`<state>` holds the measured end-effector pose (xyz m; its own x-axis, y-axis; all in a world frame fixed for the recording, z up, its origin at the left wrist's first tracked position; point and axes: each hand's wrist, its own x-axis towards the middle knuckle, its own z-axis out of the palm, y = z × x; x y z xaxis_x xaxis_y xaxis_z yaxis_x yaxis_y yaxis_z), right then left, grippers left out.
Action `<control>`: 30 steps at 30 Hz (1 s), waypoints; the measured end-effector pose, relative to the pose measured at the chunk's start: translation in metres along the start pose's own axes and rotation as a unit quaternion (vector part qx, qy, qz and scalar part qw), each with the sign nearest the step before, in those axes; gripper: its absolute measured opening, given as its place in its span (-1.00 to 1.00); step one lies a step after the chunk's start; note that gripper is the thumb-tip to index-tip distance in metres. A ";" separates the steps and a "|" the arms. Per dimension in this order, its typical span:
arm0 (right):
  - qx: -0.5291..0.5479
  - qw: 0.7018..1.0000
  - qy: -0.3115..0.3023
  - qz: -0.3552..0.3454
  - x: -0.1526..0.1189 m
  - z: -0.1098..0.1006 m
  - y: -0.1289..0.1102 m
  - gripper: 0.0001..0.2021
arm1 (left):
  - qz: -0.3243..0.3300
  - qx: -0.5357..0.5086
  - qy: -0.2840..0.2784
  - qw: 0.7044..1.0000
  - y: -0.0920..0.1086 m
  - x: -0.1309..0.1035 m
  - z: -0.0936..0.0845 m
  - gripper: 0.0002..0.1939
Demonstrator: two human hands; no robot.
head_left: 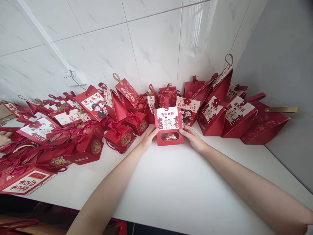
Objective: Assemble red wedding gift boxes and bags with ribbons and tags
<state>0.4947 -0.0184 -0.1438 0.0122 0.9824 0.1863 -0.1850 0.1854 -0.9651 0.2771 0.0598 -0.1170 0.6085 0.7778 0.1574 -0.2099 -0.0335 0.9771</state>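
Observation:
Between my two hands stands a red gift box [168,125] with a white printed label, a small oval window and a red loop on top. The fingers of my left hand [149,137] grip its left side, and my right hand [192,135] grips its right side. The box is upright on the white table [190,186], facing me. Just behind it are a dark red patterned box [167,96] and a box with a cartoon couple [187,109].
More red boxes [236,114] lean together at the right. Ribbon-tied boxes [121,137] and many others crowd the left. Another person's hand [5,137] shows at the left edge. A tiled wall [156,49] with a socket [73,78] rises behind the table.

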 end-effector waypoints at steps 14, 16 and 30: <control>-0.028 0.999 -0.009 -0.029 0.001 -0.001 0.002 -0.76 | 0.068 0.093 0.093 0.989 -0.009 0.002 -0.005 -0.68; -0.032 0.999 -0.008 -0.029 0.001 -0.001 0.002 -0.74 | 0.081 0.117 0.080 0.987 -0.007 0.001 -0.003 -0.64; -0.041 0.999 -0.005 -0.029 0.002 -0.002 0.002 -0.71 | 0.030 0.089 0.032 0.995 0.000 0.002 -0.012 -0.69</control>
<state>0.4961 -0.0161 -0.1456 0.0116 0.9697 0.2438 -0.1039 0.2437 -0.9643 0.2689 0.0692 -0.1180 0.5479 0.8094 0.2116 -0.1017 -0.1866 0.9772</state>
